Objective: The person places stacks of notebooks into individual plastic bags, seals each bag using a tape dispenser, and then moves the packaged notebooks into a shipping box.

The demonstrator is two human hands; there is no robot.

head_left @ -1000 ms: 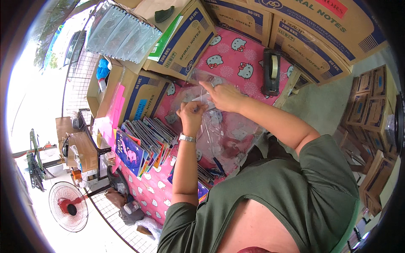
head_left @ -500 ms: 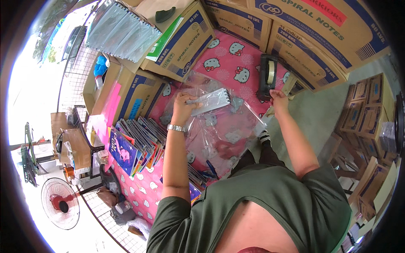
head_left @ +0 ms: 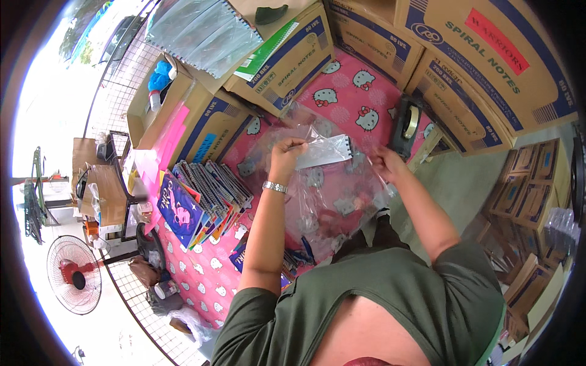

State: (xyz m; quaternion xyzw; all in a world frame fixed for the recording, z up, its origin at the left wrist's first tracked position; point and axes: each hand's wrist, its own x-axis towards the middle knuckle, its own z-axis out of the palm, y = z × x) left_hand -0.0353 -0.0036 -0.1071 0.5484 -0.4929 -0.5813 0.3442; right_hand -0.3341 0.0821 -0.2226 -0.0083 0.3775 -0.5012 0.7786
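Note:
My left hand (head_left: 288, 157) is closed on the left end of a white spiral notebook (head_left: 326, 152), its dark coil showing at the right end. Clear plastic sheeting (head_left: 320, 204) lies around and under the notebook, spread over the pink table cover. At the right edge of this plastic is my right hand (head_left: 387, 166), its fingertips pinched together. Whatever they hold is too small to make out. Just beyond that hand stands a black tape dispenser (head_left: 405, 128) with a roll of tape.
Several spiral notebooks with colourful covers (head_left: 198, 201) are stacked left of my left forearm. Cardboard boxes (head_left: 287, 64) line the table's far side. Plastic-wrapped notebooks (head_left: 204, 33) sit on top at far left. A fan (head_left: 74, 274) stands at the left; more boxes (head_left: 531, 177) are at the right.
My right hand has moved left and nearer, from the tape dispenser's near end to the plastic's edge. My left hand keeps its hold on the notebook. The whole view has shifted slightly.

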